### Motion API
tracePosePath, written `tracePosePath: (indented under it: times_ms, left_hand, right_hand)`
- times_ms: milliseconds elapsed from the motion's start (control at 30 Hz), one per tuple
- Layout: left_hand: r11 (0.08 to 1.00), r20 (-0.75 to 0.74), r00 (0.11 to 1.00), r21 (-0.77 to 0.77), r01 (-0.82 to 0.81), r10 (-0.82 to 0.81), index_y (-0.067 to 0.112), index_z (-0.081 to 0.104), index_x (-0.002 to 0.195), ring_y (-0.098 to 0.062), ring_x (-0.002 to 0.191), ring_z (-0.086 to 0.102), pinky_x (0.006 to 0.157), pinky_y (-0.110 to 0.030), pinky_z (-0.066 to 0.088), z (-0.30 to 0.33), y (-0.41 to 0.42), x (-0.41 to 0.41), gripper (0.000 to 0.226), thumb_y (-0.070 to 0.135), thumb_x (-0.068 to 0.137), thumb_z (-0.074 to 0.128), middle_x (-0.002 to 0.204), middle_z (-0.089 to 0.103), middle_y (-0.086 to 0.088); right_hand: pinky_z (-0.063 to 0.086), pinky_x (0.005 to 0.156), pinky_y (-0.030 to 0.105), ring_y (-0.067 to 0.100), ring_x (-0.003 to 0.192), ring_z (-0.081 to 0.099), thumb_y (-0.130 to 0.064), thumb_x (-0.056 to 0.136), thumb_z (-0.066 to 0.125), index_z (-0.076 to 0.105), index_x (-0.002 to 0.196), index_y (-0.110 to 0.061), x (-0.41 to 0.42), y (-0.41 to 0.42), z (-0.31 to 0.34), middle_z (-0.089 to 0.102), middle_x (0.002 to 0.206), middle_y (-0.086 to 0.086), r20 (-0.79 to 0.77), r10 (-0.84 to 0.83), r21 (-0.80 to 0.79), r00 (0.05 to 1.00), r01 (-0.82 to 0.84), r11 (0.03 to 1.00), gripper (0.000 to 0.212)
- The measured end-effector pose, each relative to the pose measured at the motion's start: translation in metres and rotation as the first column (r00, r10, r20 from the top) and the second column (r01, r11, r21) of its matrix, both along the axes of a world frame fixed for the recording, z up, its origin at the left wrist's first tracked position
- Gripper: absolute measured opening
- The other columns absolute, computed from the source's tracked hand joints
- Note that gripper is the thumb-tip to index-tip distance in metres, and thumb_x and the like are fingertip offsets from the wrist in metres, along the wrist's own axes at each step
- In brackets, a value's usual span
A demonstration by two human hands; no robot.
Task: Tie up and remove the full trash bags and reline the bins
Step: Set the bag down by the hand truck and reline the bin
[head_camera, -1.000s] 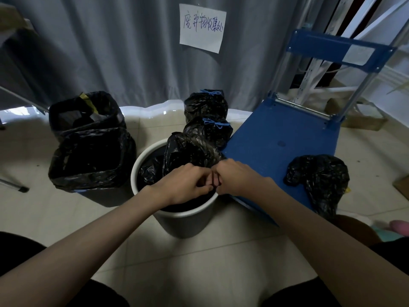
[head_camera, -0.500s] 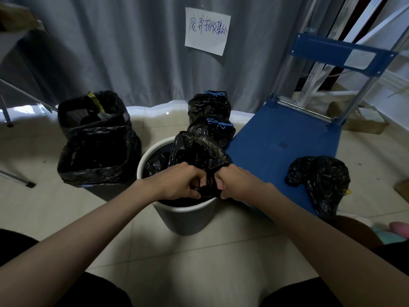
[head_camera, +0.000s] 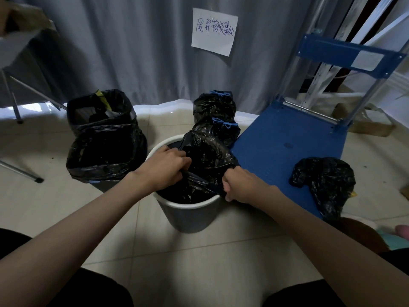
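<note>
A round white bin (head_camera: 190,214) stands on the floor in front of me with a black trash bag (head_camera: 205,160) in it. My left hand (head_camera: 164,166) grips the bag's edge over the left side of the bin. My right hand (head_camera: 241,185) grips the bag's edge at the bin's right rim. The plastic is stretched between both hands. Two tied black bags with blue drawstrings (head_camera: 218,127) (head_camera: 214,103) sit behind the bin.
Two black-lined bins stand to the left, the near one (head_camera: 104,156) and the far one (head_camera: 99,107). A blue platform cart (head_camera: 287,147) lies to the right with a loose black bag (head_camera: 325,180) on its near corner. A grey curtain with a paper sign (head_camera: 213,31) hangs behind.
My hands were together over the bin's front; they have pulled apart, left hand toward the left rim and right hand toward the right rim, spreading the bag's opening.
</note>
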State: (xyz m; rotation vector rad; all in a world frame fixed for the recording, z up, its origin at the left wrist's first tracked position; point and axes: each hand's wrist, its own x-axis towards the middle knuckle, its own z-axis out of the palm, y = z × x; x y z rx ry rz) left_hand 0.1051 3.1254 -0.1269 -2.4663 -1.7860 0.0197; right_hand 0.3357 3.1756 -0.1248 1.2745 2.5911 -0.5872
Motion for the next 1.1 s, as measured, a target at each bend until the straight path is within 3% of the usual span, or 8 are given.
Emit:
tracePosePath:
  times_ms: [100,200,300,433,600,800,933,1100]
  left_hand:
    - [0.998,0.001,1.000,0.063,-0.025,0.025,0.026,0.056,0.088,-0.018,0.098,0.057,0.083,-0.031,0.034,0.000,0.000,-0.003,0.012,0.017,0.080,0.057,0.095,0.053,0.007]
    - [0.998,0.136,0.989,0.032,-0.061,0.056,0.027,0.055,0.083,-0.014,0.090,0.057,0.075,-0.028,0.024,0.007,0.000,-0.007,0.017,0.013,0.076,0.061,0.090,0.047,0.013]
    - [0.999,0.305,0.952,-0.037,-0.027,0.037,0.024,0.062,0.089,-0.012,0.079,0.061,0.074,-0.028,0.040,0.017,-0.001,-0.010,0.025,0.009,0.071,0.069,0.084,0.061,0.012]
    - [0.994,0.356,0.934,-0.096,0.048,-0.011,0.028,0.065,0.086,-0.003,0.076,0.057,0.078,-0.027,0.046,0.024,-0.008,-0.010,0.024,0.013,0.069,0.074,0.078,0.066,0.013]
    - [0.981,0.282,0.957,-0.151,0.119,-0.073,0.032,0.068,0.082,-0.004,0.082,0.057,0.082,-0.032,0.048,0.021,-0.018,-0.013,0.018,0.024,0.066,0.070,0.078,0.067,0.014]
    - [0.970,0.151,0.980,-0.184,0.156,-0.129,0.036,0.064,0.081,0.005,0.081,0.047,0.086,-0.029,0.042,0.012,-0.036,-0.015,0.014,0.033,0.068,0.066,0.078,0.065,0.020]
    - [0.966,0.061,0.980,-0.168,0.195,-0.188,0.035,0.067,0.079,-0.002,0.090,0.054,0.086,-0.027,0.036,0.007,-0.049,-0.013,0.010,0.029,0.071,0.070,0.079,0.060,0.019]
    - [0.957,-0.006,0.964,-0.122,0.262,-0.264,0.036,0.072,0.078,-0.004,0.083,0.055,0.074,-0.022,0.021,-0.003,-0.059,-0.012,0.011,0.042,0.068,0.073,0.071,0.046,0.020]
  right_hand:
    - [0.034,0.051,0.027,0.019,0.066,0.047,0.005,0.078,0.066,0.045,0.064,-0.018,0.001,0.000,0.000,0.046,0.069,-0.001,0.010,-0.010,0.018,1.000,0.010,1.000,0.034]
    - [0.036,0.053,0.028,0.020,0.067,0.050,0.001,0.080,0.069,0.044,0.064,-0.018,0.002,0.001,-0.001,0.046,0.069,-0.001,0.053,-0.008,0.005,0.999,0.008,1.000,0.036]
    - [0.036,0.057,0.030,0.022,0.075,0.049,-0.025,0.080,0.078,0.042,0.069,-0.019,0.003,-0.002,0.007,0.044,0.072,-0.002,0.124,0.014,-0.042,0.992,-0.009,0.999,0.038]
    - [0.039,0.065,0.034,0.022,0.084,0.052,-0.049,0.078,0.076,0.051,0.086,-0.015,-0.007,-0.012,0.029,0.050,0.083,-0.001,0.069,0.039,0.027,0.997,-0.041,0.999,0.043]
    - [0.048,0.070,0.036,0.023,0.085,0.062,-0.034,0.079,0.078,0.064,0.091,-0.013,-0.031,-0.024,0.030,0.064,0.088,0.001,-0.023,0.119,-0.041,0.993,-0.120,0.992,0.028]
    - [0.048,0.075,0.038,0.030,0.087,0.061,-0.035,0.102,0.045,0.062,0.088,-0.012,-0.042,-0.029,0.017,0.060,0.089,0.007,-0.096,0.120,-0.052,0.988,-0.125,0.991,0.032]
    - [0.042,0.070,0.033,0.024,0.086,0.060,-0.030,0.091,0.066,0.058,0.081,-0.017,-0.044,-0.033,0.016,0.060,0.087,0.001,-0.073,0.153,-0.030,0.985,-0.156,0.987,0.019]
    - [0.042,0.070,0.033,0.022,0.083,0.058,-0.042,0.077,0.078,0.054,0.081,-0.020,-0.047,-0.040,0.007,0.058,0.086,-0.002,0.032,0.204,0.100,0.978,-0.207,0.973,0.033]
